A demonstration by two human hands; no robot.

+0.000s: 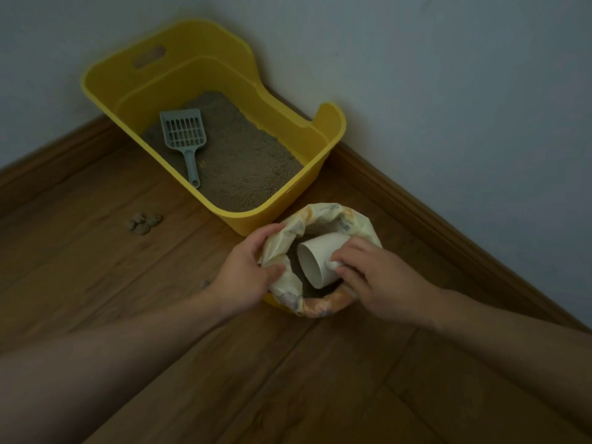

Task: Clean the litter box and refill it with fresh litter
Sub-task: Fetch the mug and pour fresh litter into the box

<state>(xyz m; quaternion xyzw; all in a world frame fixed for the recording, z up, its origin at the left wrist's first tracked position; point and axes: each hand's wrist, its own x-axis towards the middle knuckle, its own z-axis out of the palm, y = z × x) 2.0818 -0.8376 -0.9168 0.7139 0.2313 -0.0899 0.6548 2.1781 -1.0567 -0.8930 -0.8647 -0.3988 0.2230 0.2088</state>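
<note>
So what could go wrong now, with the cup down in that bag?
The cup is tipped in the right hand; on the way to the litter box it could spill on the floor. The bag is soft: if the left hand slips, its rim may fold shut. The scoop lying in the box could get buried when the cup is emptied.

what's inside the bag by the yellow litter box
A white cup sits tilted in the bag, pinched by the right hand, over dark litter. The left hand grips the rim. The litter's depth is hidden by the cup and folded sides.
</note>
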